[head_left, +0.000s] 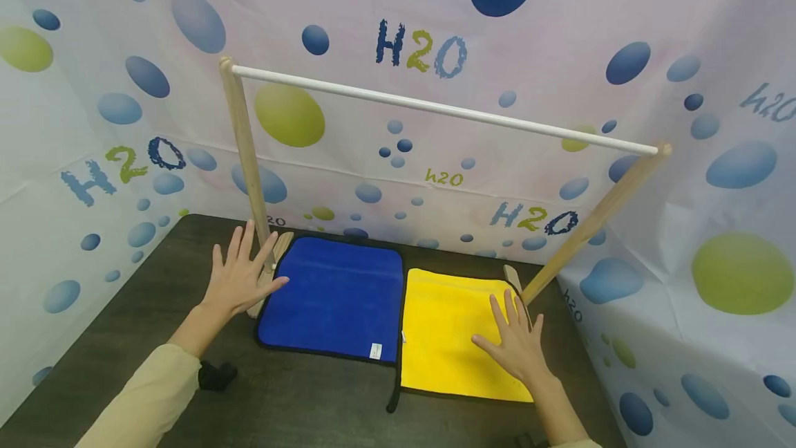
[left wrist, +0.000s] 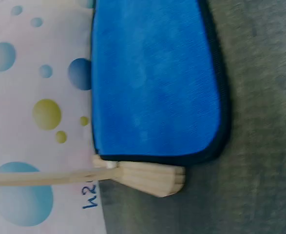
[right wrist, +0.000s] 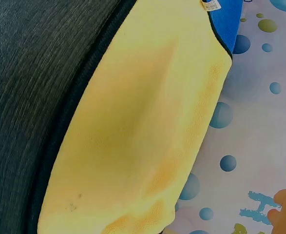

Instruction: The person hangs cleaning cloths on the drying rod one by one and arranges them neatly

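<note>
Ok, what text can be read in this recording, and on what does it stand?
"H2O": printed several times on the bubble-pattern backdrop.
"h2O": smaller, on the same backdrop, rear middle.
White tag on the blue cloth: too small to read.
Yellow cloth: no text.

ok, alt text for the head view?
Two open hands reach over a dark table: the left hand beside a blue cloth, the right hand over a yellow cloth. Both cloths lie flat under a wooden rack with a white rail, against a bubble-print backdrop.
</note>
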A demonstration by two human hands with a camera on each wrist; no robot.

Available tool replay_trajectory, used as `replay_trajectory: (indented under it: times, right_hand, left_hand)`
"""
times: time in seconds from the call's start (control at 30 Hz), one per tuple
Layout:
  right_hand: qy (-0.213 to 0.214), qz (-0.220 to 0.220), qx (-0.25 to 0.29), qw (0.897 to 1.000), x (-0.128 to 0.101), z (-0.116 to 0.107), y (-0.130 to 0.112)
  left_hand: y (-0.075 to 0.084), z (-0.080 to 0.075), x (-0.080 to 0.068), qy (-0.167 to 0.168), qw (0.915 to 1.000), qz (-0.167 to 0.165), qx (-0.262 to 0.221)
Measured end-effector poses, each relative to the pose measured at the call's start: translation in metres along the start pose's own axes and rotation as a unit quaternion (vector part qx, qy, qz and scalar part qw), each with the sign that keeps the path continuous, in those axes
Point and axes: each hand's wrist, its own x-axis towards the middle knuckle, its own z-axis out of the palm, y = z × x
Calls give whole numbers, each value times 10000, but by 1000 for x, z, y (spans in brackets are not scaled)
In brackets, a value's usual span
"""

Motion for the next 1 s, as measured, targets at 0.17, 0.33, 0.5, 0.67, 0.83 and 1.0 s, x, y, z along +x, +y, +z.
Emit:
replay_trajectory:
  times: [0.17, 0.33, 0.5, 0.67, 0.83, 1.0]
  right_hand:
    - [39, -13, 166, 9999, 0, 5, -3]
    - [-55, -57, 817, 9966, 1, 14, -6]
    - [-189, -113, 1732, 9846, 2, 25, -13]
    - [-367, -125, 2709, 9618, 5, 35, -21]
    - [-390, -129, 3341, 9416, 10, 43, -31]
    - [-462, 19, 3648, 9299, 15, 41, -51]
  left_hand:
    - [-10, -13, 9, 369, 9976, -35, -594]
    - [-18, -27, 19, 676, 9947, 72, -773]
    - [-30, -35, 29, 975, 9899, 287, -987]
    - [-41, -36, 39, 1352, 9795, 702, -1319]
    - [-45, -38, 49, 1492, 9746, 807, -1460]
    - [-48, -39, 56, 1557, 9756, 748, -1352]
